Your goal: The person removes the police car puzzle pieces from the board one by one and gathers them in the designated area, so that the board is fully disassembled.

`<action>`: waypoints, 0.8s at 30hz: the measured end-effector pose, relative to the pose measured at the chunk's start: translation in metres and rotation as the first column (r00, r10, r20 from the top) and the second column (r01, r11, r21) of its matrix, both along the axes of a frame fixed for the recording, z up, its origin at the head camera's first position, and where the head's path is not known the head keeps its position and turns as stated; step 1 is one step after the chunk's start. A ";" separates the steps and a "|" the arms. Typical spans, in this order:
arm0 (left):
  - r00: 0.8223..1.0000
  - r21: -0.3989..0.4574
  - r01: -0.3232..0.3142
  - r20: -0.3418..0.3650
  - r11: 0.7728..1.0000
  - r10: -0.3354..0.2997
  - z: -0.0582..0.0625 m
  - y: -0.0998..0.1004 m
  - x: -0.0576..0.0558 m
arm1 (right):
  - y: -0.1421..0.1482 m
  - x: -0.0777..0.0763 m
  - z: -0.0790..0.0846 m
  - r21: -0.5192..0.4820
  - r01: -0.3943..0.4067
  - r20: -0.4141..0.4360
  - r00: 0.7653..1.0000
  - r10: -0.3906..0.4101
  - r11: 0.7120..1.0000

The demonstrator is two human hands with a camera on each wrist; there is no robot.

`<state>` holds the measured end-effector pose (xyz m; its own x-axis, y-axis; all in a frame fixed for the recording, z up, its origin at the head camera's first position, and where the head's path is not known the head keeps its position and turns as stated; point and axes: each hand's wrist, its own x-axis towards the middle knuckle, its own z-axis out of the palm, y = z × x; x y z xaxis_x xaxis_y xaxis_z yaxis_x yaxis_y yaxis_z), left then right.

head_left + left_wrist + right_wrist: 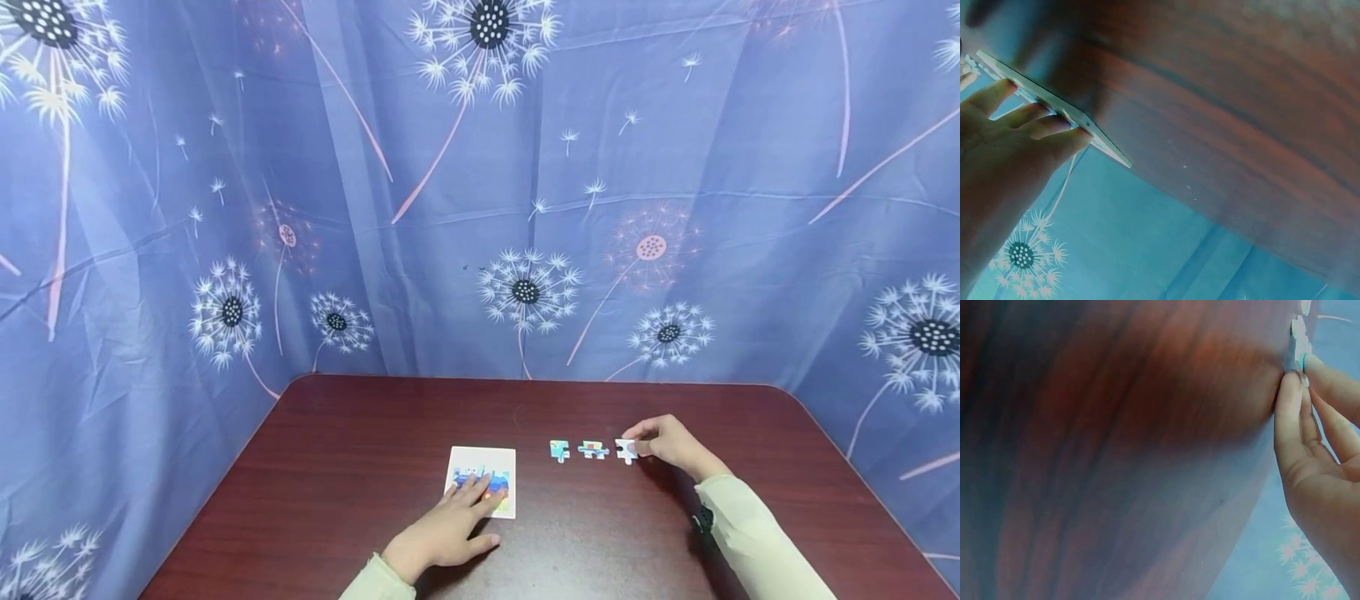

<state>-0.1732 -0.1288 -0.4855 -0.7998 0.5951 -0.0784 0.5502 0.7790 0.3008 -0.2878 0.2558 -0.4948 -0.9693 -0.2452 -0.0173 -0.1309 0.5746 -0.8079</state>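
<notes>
A square puzzle board [480,455] with a pale border and a colourful picture lies on the table. Across its lower part rests my left hand [453,527], fingers spread and fairly straight; they cover some of the picture. In the left wrist view the fingertips touch the face of the board [1110,151]. To the right, my right hand [670,442] pinches a jigsaw piece [623,447] between thumb and fingers at its right side. The right wrist view shows that hand [1325,462] with its fingertips together at the piece, seen nearly edge-on.
Two more jigsaw pieces, a blue one [559,450] and a multicoloured one [593,450], lie in a row left of the pinched piece. The dark red-brown table [375,442] ends at a blue dandelion-print curtain [450,317] behind and at the sides.
</notes>
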 end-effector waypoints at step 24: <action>0.998 -0.010 0.010 0.063 1.000 -0.009 0.003 0.000 -0.002 | -0.003 -0.001 -0.001 0.090 -0.017 -0.111 0.993 0.027 0.996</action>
<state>-0.1752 -0.1285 -0.4825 -0.7872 0.6018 -0.1345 0.5380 0.7769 0.3271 -0.2893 0.2527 -0.4957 -0.9608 -0.2685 0.0687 -0.2311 0.6396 -0.7331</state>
